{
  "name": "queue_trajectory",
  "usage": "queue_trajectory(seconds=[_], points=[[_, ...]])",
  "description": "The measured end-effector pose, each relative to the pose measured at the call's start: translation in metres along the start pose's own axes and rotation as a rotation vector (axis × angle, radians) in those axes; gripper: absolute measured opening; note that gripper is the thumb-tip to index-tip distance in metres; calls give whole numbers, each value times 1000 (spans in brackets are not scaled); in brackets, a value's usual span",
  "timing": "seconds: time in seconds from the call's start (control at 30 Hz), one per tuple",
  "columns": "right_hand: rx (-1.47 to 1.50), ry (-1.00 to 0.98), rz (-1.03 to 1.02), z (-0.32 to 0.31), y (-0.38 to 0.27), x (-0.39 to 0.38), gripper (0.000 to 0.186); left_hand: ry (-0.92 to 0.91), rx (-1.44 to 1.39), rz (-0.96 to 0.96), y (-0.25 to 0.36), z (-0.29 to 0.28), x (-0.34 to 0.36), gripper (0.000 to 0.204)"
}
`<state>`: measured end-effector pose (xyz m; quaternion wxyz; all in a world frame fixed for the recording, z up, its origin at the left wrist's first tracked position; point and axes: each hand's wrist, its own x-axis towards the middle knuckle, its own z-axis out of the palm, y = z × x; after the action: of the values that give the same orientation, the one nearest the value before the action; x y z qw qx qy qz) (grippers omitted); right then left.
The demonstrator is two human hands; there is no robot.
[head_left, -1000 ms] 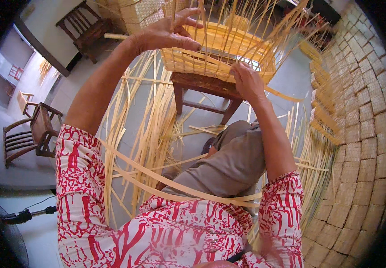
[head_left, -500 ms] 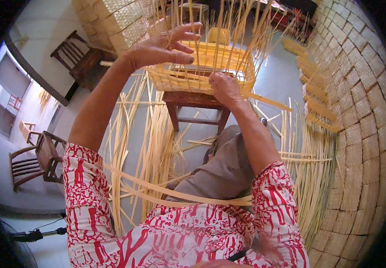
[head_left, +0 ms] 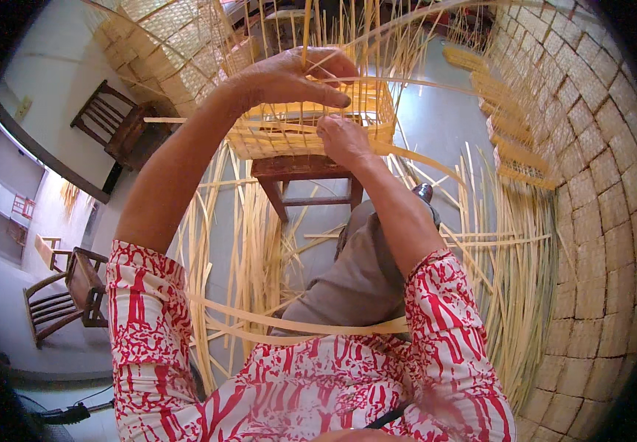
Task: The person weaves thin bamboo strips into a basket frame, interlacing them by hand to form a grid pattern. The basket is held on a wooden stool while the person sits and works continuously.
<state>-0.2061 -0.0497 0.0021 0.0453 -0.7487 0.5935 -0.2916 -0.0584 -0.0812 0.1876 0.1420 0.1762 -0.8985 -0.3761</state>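
The stacked pale woven blocks [head_left: 598,221], coarse and matte with dark seams, rise like a wall along the right of the frame, probably piled there to leave the floor usable. Long flat splints [head_left: 237,228] lie on the grey floor at centre left, smooth, thin and straw-coloured, seemingly laid lengthwise so that they stay straight and within reach. At upper centre, a dark wooden bench [head_left: 300,168] with worn edges carries the rectangular splint basket [head_left: 259,141], likely to bring it up to a handy height. The basket's glossy yellow walls are openwork, and slender upright stakes [head_left: 306,33] stand well above them, unbent. The left hand [head_left: 289,79] arches over the near left part of the rim, its fingers spread and thumb apart among the stakes, perhaps to steady or part them. The right hand [head_left: 344,140] is at the near wall, fingers curled together; their tips are hidden, so I cannot tell whether they pinch anything. Beside it, a flat loose strip [head_left: 425,158] trails off the basket's right corner, bowing gently under its own springiness.
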Motion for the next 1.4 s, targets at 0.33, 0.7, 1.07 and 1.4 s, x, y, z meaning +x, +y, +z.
queue_trajectory(seconds=[0.33, 0.7, 1.07, 1.4], points=[[63, 10, -14, -4, -5, 2, 15, 107, 124, -39, -33, -2, 9, 62], [43, 64, -27, -2, 7, 1, 20, -181, 3, 19, 6, 2, 21, 71], [64, 128, -51, 12, 9, 6, 17, -43, -73, -240, -15, 2, 75, 88], [91, 161, -117, -10, -3, -14, 16, 189, 533, 173, -29, 30, 59, 30]])
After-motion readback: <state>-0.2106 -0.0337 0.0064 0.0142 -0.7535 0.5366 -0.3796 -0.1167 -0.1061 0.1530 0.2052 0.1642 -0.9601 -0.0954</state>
